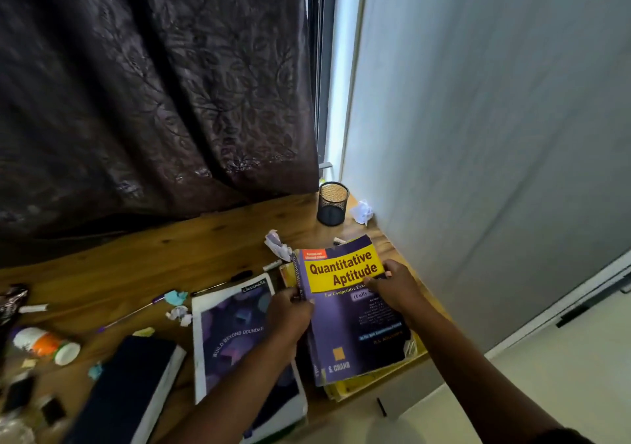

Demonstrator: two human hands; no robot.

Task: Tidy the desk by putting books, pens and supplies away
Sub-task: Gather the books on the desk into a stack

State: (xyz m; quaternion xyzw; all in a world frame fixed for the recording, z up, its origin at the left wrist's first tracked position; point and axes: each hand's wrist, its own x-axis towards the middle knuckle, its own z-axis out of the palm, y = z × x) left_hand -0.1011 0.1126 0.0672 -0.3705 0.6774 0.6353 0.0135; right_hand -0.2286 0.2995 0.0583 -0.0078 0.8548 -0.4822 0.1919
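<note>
A thick purple and yellow book titled Quantitative Aptitude (345, 324) lies on a yellow book (345, 390) at the desk's right end. My left hand (290, 310) grips its spine edge and my right hand (392, 286) holds its right side. Left of it lies a purple Classmate notebook (232, 338), partly under my left forearm. A dark book (129, 385) lies further left. A purple pen (133, 314) and a black pen (225, 281) rest on the wood. A black mesh pen holder (332, 203) stands at the back right, and nothing shows inside it.
Crumpled paper balls (277, 243) and coloured scraps (176, 297) are scattered over the wooden desk (164, 252). A white and orange bottle (46, 344) lies at the left. A dark curtain (153, 85) hangs behind; a grey wall (478, 136) borders the right.
</note>
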